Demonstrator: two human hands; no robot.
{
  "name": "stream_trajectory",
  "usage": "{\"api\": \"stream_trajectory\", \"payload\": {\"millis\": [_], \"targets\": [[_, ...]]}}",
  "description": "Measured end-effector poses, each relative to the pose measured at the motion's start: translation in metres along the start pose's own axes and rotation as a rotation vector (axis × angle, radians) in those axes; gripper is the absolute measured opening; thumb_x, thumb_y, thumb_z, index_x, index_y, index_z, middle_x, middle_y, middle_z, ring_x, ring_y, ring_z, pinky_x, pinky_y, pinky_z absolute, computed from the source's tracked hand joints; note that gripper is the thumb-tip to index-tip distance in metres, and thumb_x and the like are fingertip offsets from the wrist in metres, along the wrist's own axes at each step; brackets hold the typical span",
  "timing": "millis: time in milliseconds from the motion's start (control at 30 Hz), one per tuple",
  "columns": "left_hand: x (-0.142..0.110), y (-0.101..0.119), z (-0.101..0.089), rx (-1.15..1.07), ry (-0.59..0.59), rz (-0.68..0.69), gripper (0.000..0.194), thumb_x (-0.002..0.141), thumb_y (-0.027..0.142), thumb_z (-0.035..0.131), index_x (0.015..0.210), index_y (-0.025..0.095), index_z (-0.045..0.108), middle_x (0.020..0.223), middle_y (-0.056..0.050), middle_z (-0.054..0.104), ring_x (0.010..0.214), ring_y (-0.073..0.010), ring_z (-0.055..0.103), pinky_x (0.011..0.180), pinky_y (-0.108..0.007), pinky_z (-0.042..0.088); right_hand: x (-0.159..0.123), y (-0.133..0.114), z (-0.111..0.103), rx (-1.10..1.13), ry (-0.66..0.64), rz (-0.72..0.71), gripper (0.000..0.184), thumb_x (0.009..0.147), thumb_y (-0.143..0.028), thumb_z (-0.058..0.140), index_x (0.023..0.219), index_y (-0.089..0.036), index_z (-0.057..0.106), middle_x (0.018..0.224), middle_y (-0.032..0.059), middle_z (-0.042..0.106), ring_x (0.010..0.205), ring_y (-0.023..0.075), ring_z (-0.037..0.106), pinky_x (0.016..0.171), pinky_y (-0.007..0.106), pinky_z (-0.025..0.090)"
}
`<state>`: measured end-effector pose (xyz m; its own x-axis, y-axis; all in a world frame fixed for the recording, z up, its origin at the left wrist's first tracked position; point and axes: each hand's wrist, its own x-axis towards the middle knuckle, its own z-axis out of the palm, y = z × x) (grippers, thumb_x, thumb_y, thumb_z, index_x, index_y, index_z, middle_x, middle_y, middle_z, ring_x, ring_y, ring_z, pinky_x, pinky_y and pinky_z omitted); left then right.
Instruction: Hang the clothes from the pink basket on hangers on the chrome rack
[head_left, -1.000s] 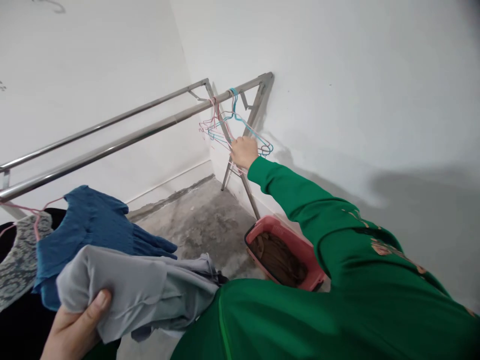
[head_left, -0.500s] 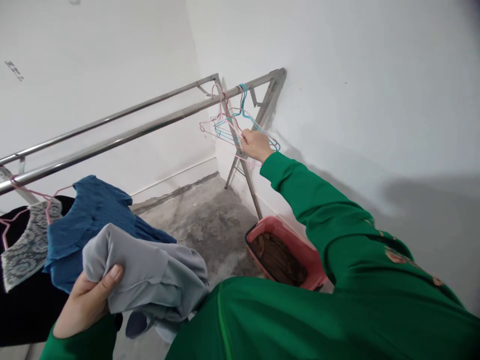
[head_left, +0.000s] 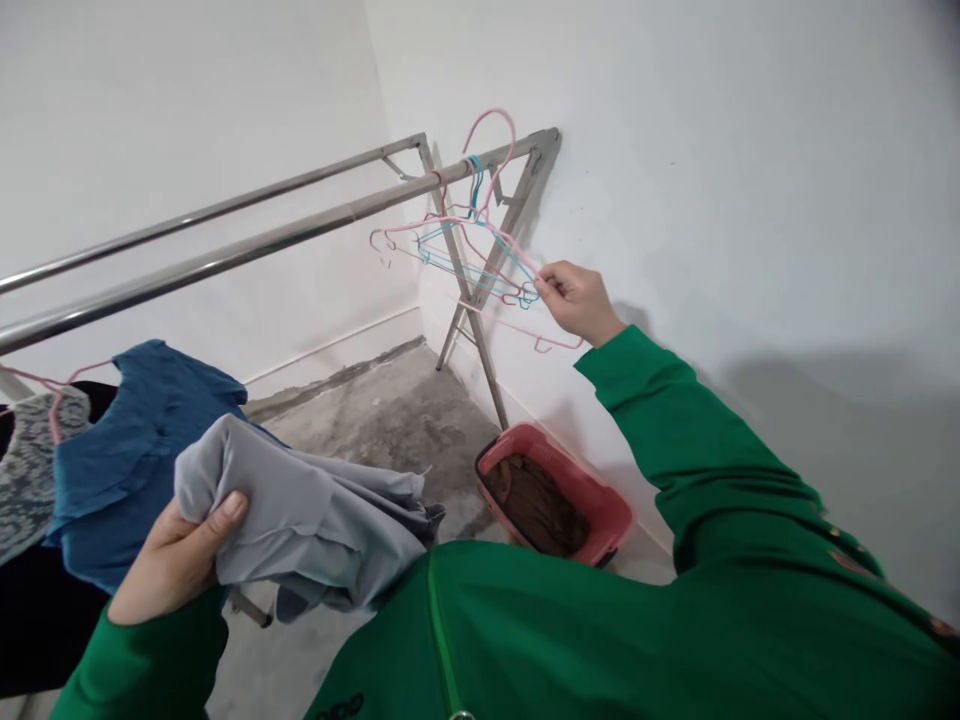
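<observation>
My left hand (head_left: 184, 555) is closed on a grey garment (head_left: 300, 515), thumb on top; the cloth hangs in folds toward my body, and its kind is not clear. Out at the far end of the rack, my right hand (head_left: 579, 298) pinches the right shoulder of a pink clothes hanger (head_left: 501, 232). That hanger's hook stands above the rail, off it. Behind it, blue hangers (head_left: 475, 185) and a red hanger (head_left: 444, 192) hang from the metal rail (head_left: 300, 235).
On the rack's near left hang a blue top (head_left: 154, 440) and a lace-collared black garment (head_left: 37, 450). A pink basket (head_left: 611, 510) with brown cloth (head_left: 536, 505) stands on the concrete floor by the right wall (head_left: 750, 200). The rack's crossed legs (head_left: 480, 350) stand behind it.
My right hand has drawn a pink hanger off the rail and moved right and toward me with it. My left hand still holds the grey garment in nearly the same place.
</observation>
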<state>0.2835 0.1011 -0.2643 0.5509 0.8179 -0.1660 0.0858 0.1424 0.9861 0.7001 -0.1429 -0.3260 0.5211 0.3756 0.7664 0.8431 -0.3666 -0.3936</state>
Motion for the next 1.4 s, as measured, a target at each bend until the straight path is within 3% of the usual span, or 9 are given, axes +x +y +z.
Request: {"api": "stream_trajectory", "payload": {"millis": [133,300,567,767,933,1100,1267,1400], "targets": [[0.007,0.0,0.003,0.012,-0.045,-0.007,0.096,0.028,0.031,0.095,0.119,0.022,0.064,0.081,-0.002,0.076,0.091,-0.0327,0.071,0.075,-0.028,0.062,0.0,-0.004,0.008,-0.024,-0.077,0.024,0.021,0.086,-0.032,0.045,0.079,-0.018,0.059,0.066,0.0037,0.058,0.063,0.0159,0.052,0.062,0.028,0.039],[0.007,-0.002,0.005,-0.01,-0.077,-0.02,0.094,0.03,0.031,0.095,0.119,0.022,0.064,0.078,-0.002,0.076,0.09,-0.0332,0.071,0.076,-0.032,0.062,0.019,-0.016,0.023,-0.117,-0.16,0.005,0.021,0.086,-0.028,0.043,0.081,-0.017,0.061,0.073,0.0058,0.063,0.069,0.0173,0.055,0.066,0.028,0.038],[0.003,-0.005,0.005,0.003,-0.07,-0.034,0.091,0.031,0.038,0.095,0.115,0.02,0.067,0.08,-0.006,0.076,0.094,-0.0345,0.07,0.077,-0.031,0.061,0.074,-0.046,0.074,-0.354,-0.259,0.09,0.027,0.09,-0.025,0.04,0.101,-0.016,0.063,0.1,0.0118,0.07,0.091,0.0261,0.061,0.067,0.032,0.034],[0.0,-0.007,0.0,-0.008,-0.042,-0.05,0.093,0.029,0.032,0.095,0.116,0.021,0.067,0.083,-0.005,0.076,0.096,-0.0351,0.069,0.078,-0.032,0.061,0.083,-0.053,0.097,-0.384,-0.346,0.139,0.027,0.09,-0.02,0.039,0.103,-0.017,0.063,0.103,0.0151,0.069,0.095,0.0288,0.062,0.069,0.034,0.036],[-0.004,-0.006,-0.002,0.026,-0.007,-0.082,0.092,0.027,0.035,0.095,0.114,0.022,0.068,0.084,-0.006,0.076,0.098,-0.0367,0.069,0.077,-0.034,0.061,0.074,-0.037,0.094,-0.282,-0.348,0.152,0.029,0.093,-0.035,0.042,0.092,-0.017,0.065,0.099,0.0125,0.069,0.09,0.0249,0.06,0.071,0.032,0.04],[-0.002,-0.008,-0.006,0.025,-0.022,-0.087,0.092,0.029,0.034,0.095,0.116,0.021,0.067,0.084,-0.006,0.076,0.098,-0.036,0.069,0.078,-0.033,0.061,0.072,-0.001,0.086,-0.347,-0.12,0.181,0.028,0.089,-0.03,0.048,0.103,-0.01,0.063,0.112,0.0209,0.062,0.105,0.0307,0.053,0.086,0.04,0.042],[0.0,-0.009,-0.004,0.015,-0.02,-0.084,0.096,0.028,0.033,0.095,0.118,0.021,0.066,0.085,-0.005,0.076,0.097,-0.0359,0.069,0.077,-0.032,0.061,0.065,0.019,0.095,-0.381,-0.354,0.348,0.026,0.087,-0.028,0.053,0.103,-0.01,0.062,0.102,0.023,0.065,0.096,0.0322,0.06,0.08,0.04,0.044],[-0.001,-0.008,-0.002,0.014,-0.029,-0.073,0.096,0.028,0.032,0.095,0.119,0.022,0.065,0.086,-0.005,0.076,0.096,-0.0353,0.07,0.077,-0.032,0.061,0.063,0.023,0.105,-0.306,-0.381,0.35,0.027,0.091,-0.022,0.04,0.097,-0.014,0.065,0.102,0.0175,0.068,0.096,0.0271,0.062,0.079,0.035,0.044]]}}
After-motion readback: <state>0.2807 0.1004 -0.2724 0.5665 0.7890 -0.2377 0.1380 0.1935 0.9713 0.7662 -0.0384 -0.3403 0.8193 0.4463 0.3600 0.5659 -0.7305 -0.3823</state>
